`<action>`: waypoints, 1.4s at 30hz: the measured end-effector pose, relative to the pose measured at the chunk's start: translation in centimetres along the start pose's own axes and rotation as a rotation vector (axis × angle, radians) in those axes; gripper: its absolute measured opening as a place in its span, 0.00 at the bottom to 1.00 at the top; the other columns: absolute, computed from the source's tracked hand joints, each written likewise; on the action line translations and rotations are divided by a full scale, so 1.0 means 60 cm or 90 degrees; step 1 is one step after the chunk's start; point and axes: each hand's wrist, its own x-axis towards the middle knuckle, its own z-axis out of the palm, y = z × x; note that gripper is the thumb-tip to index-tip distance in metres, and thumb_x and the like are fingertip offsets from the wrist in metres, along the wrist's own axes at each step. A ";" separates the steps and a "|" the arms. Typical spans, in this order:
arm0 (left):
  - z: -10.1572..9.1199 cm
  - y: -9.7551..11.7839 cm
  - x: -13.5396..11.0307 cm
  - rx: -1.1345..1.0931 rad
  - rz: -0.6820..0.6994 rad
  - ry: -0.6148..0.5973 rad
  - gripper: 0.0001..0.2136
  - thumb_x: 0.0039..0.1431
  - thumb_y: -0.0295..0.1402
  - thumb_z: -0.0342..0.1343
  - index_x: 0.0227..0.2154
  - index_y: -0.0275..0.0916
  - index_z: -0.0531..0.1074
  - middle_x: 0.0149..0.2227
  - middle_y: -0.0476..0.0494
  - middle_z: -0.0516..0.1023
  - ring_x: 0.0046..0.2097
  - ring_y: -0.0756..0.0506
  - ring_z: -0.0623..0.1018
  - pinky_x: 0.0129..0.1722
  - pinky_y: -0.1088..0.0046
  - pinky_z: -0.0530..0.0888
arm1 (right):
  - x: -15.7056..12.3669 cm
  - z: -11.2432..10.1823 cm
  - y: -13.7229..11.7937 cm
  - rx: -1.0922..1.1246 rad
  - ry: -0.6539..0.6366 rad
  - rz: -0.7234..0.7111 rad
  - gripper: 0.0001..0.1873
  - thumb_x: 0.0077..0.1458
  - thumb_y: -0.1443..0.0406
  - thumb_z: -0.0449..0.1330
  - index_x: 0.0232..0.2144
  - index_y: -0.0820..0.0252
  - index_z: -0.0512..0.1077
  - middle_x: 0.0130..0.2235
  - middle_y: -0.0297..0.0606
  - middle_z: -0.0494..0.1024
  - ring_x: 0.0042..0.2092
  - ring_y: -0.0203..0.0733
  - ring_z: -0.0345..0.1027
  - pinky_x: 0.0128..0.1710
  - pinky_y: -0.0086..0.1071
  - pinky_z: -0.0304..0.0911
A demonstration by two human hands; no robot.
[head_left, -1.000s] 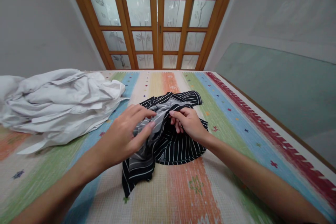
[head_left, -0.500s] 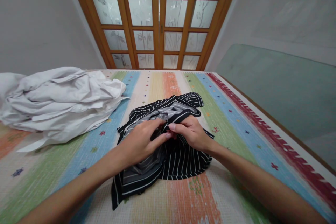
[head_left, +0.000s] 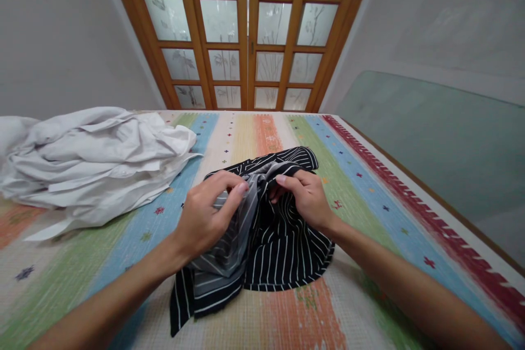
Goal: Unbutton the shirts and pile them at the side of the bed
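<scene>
A rumpled black shirt with white stripes (head_left: 287,257) lies in front of me, part of its greyer inner side turned up. My left hand (head_left: 211,210) is at its left part, thumb and forefinger closed at a grey striped fold; the other fingertips are hidden. On the right, my right hand (head_left: 307,194) pinches the dark edge of the cloth between thumb and curled fingers. Between the two hands the fabric is lifted and opens into a dark hollow.
A heap of white shirts (head_left: 94,164) lies at the left. Under everything is a colourful striped cloth (head_left: 164,229) covering the table. Beyond the far edge stand wooden doors with glass panes (head_left: 246,49). A pale green panel (head_left: 430,136) leans along the right wall.
My hands have moved apart: the left went left and the right slightly right. The cloth between them has spread, and its front hem has dropped a little nearer to me.
</scene>
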 end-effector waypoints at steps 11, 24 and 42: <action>0.024 -0.013 -0.016 -0.053 -0.024 -0.093 0.06 0.61 0.29 0.56 0.36 0.37 0.78 0.36 0.46 0.83 0.35 0.50 0.80 0.37 0.74 0.75 | -0.020 0.016 -0.006 -0.028 -0.120 0.036 0.18 0.60 0.57 0.56 0.22 0.60 0.71 0.20 0.33 0.72 0.21 0.33 0.66 0.23 0.29 0.62; 0.027 -0.013 -0.007 -0.173 -0.201 -0.203 0.11 0.63 0.37 0.52 0.33 0.37 0.77 0.31 0.47 0.79 0.32 0.50 0.74 0.32 0.75 0.70 | -0.017 0.016 -0.009 -0.019 -0.155 0.071 0.17 0.60 0.56 0.57 0.24 0.61 0.70 0.22 0.31 0.71 0.20 0.31 0.63 0.19 0.27 0.60; 0.026 -0.033 -0.005 -0.357 -0.333 -0.191 0.10 0.60 0.36 0.54 0.29 0.38 0.76 0.23 0.51 0.72 0.25 0.52 0.68 0.25 0.76 0.66 | -0.005 0.008 0.009 -0.104 -0.227 0.031 0.14 0.61 0.56 0.57 0.30 0.61 0.72 0.22 0.29 0.69 0.24 0.33 0.61 0.23 0.28 0.59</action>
